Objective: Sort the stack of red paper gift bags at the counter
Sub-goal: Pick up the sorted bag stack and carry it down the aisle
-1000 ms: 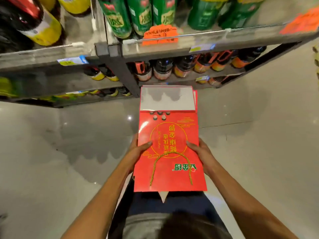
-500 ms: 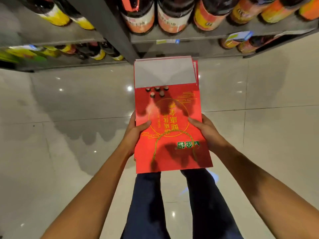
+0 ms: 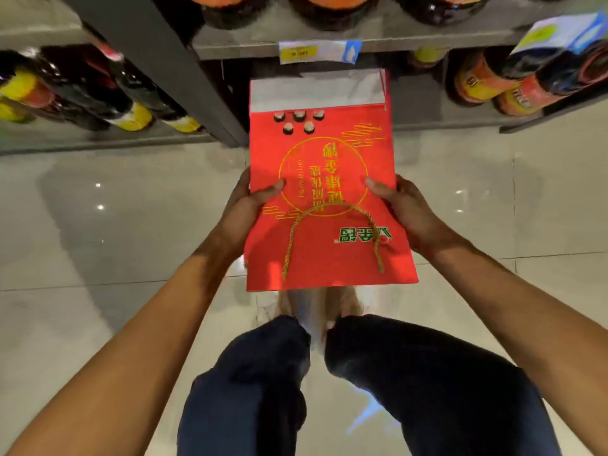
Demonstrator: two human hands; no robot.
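Observation:
A flat stack of red paper gift bags (image 3: 325, 258) is held level in front of me, above the floor. The top bag has gold print, a gold cord handle and a white flap at its far end. My left hand (image 3: 248, 209) grips the stack's left edge, thumb on top. My right hand (image 3: 406, 212) grips the right edge the same way. The fingers of both hands are hidden under the stack.
A low store shelf (image 3: 362, 47) with dark bottles (image 3: 513, 80) stands just beyond the stack's far end. A grey upright post (image 3: 184, 77) splits the shelving. Glossy pale floor tiles (image 3: 98, 258) lie below, with my legs (image 3: 362, 390) under the stack.
The view has tipped downward and nearer the lower shelves; the upper shelves of green bottles have left the frame. Both hands keep the same hold on the stack.

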